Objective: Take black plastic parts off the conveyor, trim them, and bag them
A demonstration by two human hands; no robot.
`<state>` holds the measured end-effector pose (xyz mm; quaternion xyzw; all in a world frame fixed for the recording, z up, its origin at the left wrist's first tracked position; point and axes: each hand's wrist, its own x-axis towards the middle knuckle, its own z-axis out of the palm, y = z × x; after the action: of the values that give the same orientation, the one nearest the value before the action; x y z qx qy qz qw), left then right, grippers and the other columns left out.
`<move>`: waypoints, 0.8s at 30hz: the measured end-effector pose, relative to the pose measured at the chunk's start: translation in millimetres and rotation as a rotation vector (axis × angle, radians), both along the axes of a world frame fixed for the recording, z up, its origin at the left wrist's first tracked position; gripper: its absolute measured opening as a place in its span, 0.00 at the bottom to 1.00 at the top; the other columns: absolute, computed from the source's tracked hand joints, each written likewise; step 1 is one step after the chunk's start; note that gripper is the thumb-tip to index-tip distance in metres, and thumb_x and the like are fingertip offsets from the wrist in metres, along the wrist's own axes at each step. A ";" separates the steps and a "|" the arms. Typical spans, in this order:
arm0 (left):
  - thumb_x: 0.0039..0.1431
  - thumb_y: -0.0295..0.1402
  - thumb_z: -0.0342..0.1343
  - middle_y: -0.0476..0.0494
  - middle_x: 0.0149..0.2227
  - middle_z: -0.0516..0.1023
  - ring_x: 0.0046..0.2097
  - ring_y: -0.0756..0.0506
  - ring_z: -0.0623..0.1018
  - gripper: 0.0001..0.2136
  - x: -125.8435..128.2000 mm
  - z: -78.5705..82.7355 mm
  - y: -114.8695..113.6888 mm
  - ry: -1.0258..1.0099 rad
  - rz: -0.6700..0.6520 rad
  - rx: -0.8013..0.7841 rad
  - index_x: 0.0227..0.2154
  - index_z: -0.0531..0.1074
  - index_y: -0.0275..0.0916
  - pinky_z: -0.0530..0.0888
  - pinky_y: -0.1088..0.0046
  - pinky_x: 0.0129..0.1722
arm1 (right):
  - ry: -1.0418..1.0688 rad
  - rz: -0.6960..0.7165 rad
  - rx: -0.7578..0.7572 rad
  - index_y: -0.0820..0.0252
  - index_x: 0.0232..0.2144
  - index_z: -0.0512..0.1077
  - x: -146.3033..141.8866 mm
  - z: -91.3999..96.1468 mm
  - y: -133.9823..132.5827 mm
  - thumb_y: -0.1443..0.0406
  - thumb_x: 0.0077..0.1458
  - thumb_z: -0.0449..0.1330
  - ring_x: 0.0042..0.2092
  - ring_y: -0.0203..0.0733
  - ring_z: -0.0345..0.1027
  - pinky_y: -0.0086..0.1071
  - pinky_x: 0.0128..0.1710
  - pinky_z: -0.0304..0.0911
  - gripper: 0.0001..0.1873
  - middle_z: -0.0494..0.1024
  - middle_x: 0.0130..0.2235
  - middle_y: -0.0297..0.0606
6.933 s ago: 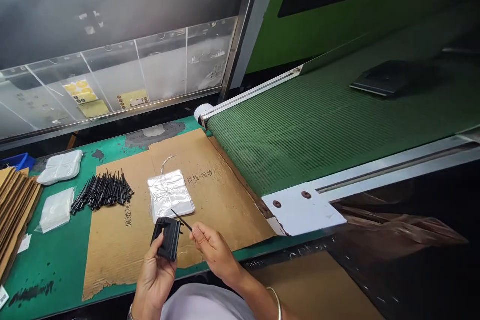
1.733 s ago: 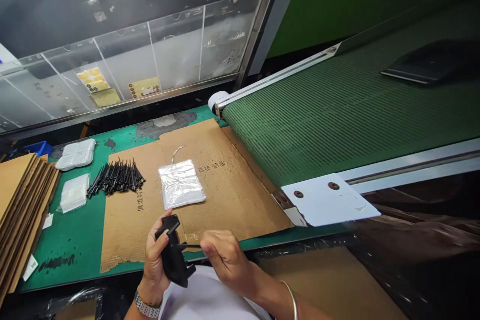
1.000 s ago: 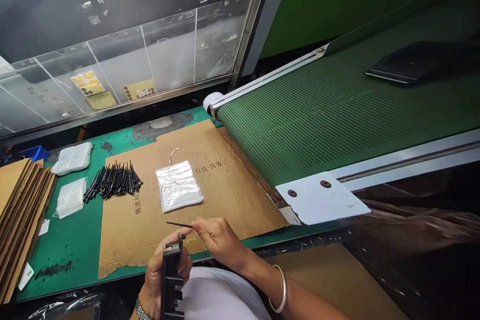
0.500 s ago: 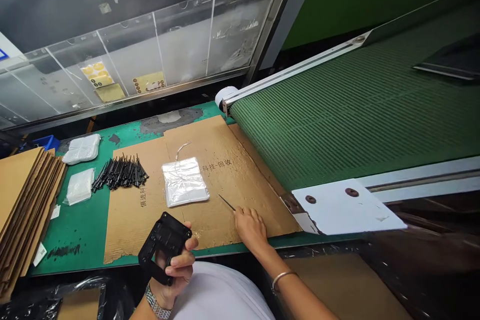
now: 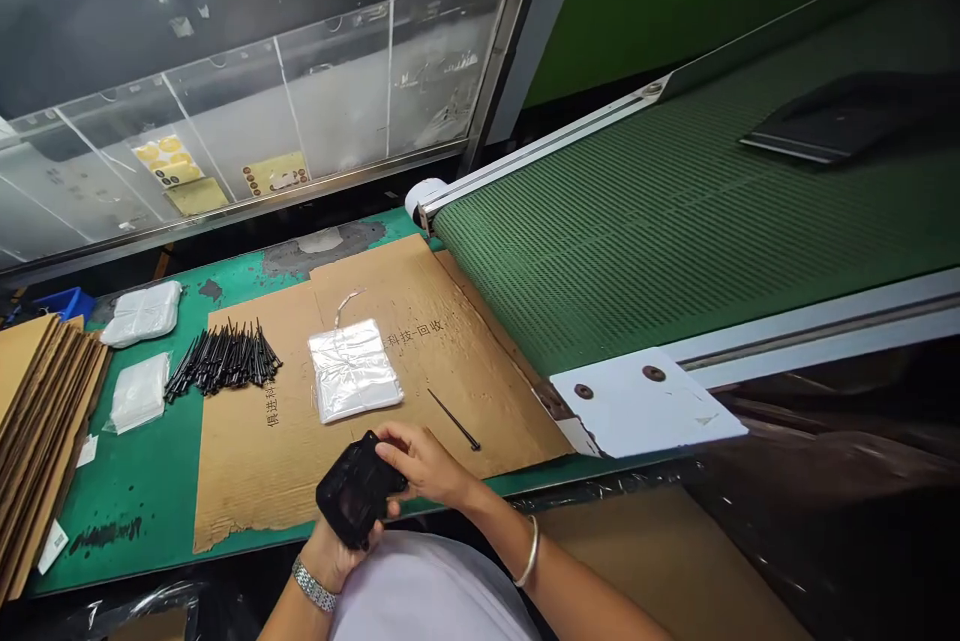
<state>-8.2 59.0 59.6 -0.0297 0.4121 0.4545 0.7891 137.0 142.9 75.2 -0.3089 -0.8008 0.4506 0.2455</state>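
Observation:
My left hand (image 5: 337, 546) cradles a black plastic frame-shaped part (image 5: 356, 486) low over the near edge of the bench. My right hand (image 5: 424, 464) has its fingers on top of the same part, gripping it from the right. A single thin black cable tie (image 5: 454, 419) lies loose on the brown cardboard sheet (image 5: 465, 371), just beyond my right hand. Farther left are a silver foil bag (image 5: 352, 371) and a heap of black cable ties (image 5: 223, 359), both on the cardboard.
A green mesh conveyor belt (image 5: 637, 241) runs along the right, carrying a flat black part (image 5: 840, 121). Stacked cardboard sheets (image 5: 41, 431), white plastic bags (image 5: 141, 313) and a blue bin (image 5: 64, 303) stand at the left. A transparent panel (image 5: 262, 91) rises behind the bench.
The thin tie my right hand pinched earlier now lies on the cardboard. My right hand has moved from the cardboard onto the black part, which has turned flatter in my left hand.

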 end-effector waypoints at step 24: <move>0.51 0.24 0.51 0.42 0.30 0.74 0.27 0.52 0.71 0.06 -21.9 -45.6 -3.0 0.544 0.296 -0.267 0.33 0.69 0.32 0.66 0.75 0.31 | -0.537 -0.119 0.316 0.63 0.34 0.69 -82.4 -63.7 43.1 0.66 0.56 0.53 0.40 0.42 0.63 0.33 0.37 0.57 0.07 0.71 0.36 0.41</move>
<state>-30.1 56.0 14.0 -0.0700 0.6550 0.4972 0.5647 54.6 186.0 11.5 -0.4211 -0.8776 0.2077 0.0964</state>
